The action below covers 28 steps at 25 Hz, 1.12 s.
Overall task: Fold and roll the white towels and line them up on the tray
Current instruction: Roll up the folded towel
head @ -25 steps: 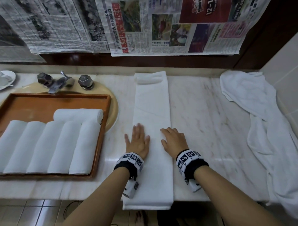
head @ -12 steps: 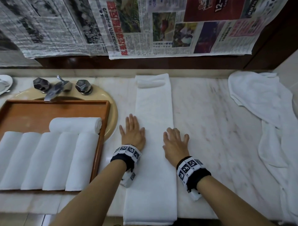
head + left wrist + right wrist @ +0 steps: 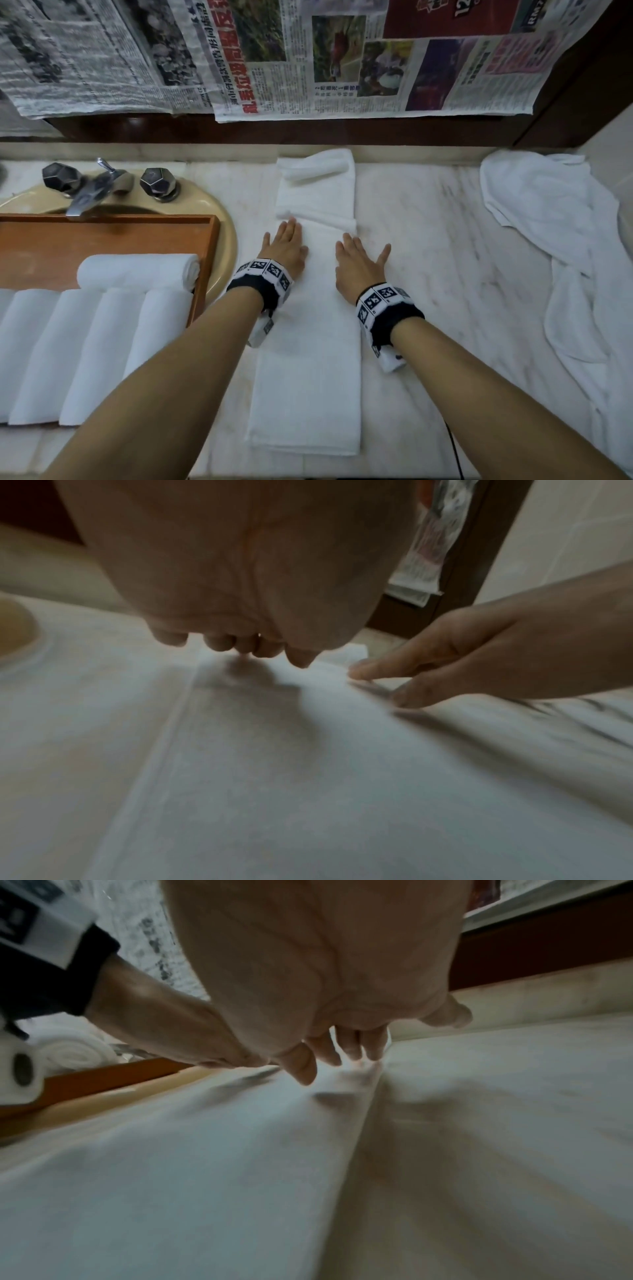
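The folded towel [image 3: 310, 370] lies as a long white strip on the marble counter [image 3: 445, 274], running from the near edge toward the back wall, with a crosswise ridge just beyond our fingertips. We press our left hand [image 3: 286, 248] flat on its left part, fingers straight and close together. Our right hand [image 3: 359, 263] lies flat at its right edge, fingers spread wide, thumb out over the marble. Neither hand grips anything. To the left, the wooden tray [image 3: 113, 236] sits over the sink [image 3: 224, 240] and holds a row of rolled towels [image 3: 85, 349] side by side, with one more roll [image 3: 137, 272] laid crosswise behind them. A loose towel [image 3: 561, 246] is heaped at the counter's right end.
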### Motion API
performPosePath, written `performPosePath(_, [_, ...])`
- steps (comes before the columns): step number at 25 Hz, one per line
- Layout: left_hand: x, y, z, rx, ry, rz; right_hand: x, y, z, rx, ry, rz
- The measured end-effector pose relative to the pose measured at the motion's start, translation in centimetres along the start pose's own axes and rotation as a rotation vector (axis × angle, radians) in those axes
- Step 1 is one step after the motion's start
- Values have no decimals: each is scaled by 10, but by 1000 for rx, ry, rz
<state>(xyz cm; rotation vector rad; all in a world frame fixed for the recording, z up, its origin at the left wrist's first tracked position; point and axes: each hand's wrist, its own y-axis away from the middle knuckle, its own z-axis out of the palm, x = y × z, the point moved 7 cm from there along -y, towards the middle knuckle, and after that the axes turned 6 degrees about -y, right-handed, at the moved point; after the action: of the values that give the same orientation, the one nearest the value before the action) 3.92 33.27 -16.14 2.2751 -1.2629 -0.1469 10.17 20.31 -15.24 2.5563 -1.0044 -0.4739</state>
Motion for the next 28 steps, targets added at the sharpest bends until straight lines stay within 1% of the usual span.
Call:
performPosePath(2, [18, 27, 10, 2, -15, 60, -16, 24, 14, -18, -43, -88])
performPosePath(4, [30, 77, 49, -19, -80, 174, -24, 66, 47, -96, -39, -182])
performPosePath(5, [23, 98, 66, -24, -91, 188, -16, 79, 60, -125, -12, -167])
performPosePath(6, [7, 112, 79, -24, -76, 141, -1, 86, 68, -137, 0, -105])
performPosePath(8, [-34, 128, 88, -53, 15, -67, 33, 94, 70, -147, -46, 123])
performPosePath(9, [-41, 136, 89, -53, 24, -107, 39, 101, 68, -127, -73, 186])
performPosePath(10, [-35, 143, 93, -36, 12, -63, 31, 108, 69, -100, -87, 153])
performPosePath(12, [-2, 165, 109, -6, -25, 122, -7, 129, 80, -59, -44, -82])
performPosePath(13, [6, 176, 120, -5, -31, 172, -20, 142, 92, -77, -13, -159])
performPosePath(14, [1, 183, 127, 2, -24, 145, -20, 149, 100, -94, -12, -146])
performPosePath(16, [-29, 191, 131, -1, 42, -41, 6, 153, 103, -81, -100, 116])
performPosePath(17, [-39, 194, 130, 10, 50, -87, 15, 155, 103, -79, -103, 200])
performPosePath(18, [-37, 202, 129, 40, 32, -52, 10, 162, 104, -57, -87, 176])
performPosePath(19, [-24, 209, 130, 81, 7, 55, -4, 169, 109, -23, -50, 63])
performPosePath(20, [-9, 215, 137, 100, -6, 169, -18, 175, 120, -19, -19, -60])
performPosePath(21, [3, 222, 146, 110, -24, 250, -28, 184, 131, -24, -13, -143])
performPosePath(22, [6, 226, 155, 119, -49, 272, -28, 189, 137, -23, -18, -160])
performPosePath(24, [-12, 230, 165, 141, -80, 195, -10, 192, 140, 6, -17, -92])
performPosePath(26, [-33, 230, 164, 131, -110, 124, 3, 195, 133, 18, 1, -25])
performPosePath(27, [-36, 229, 157, 142, -126, 120, 1, 196, 127, 48, 22, -42])
performPosePath(28, [-33, 232, 148, 186, -126, 140, -5, 200, 119, 102, 14, -89])
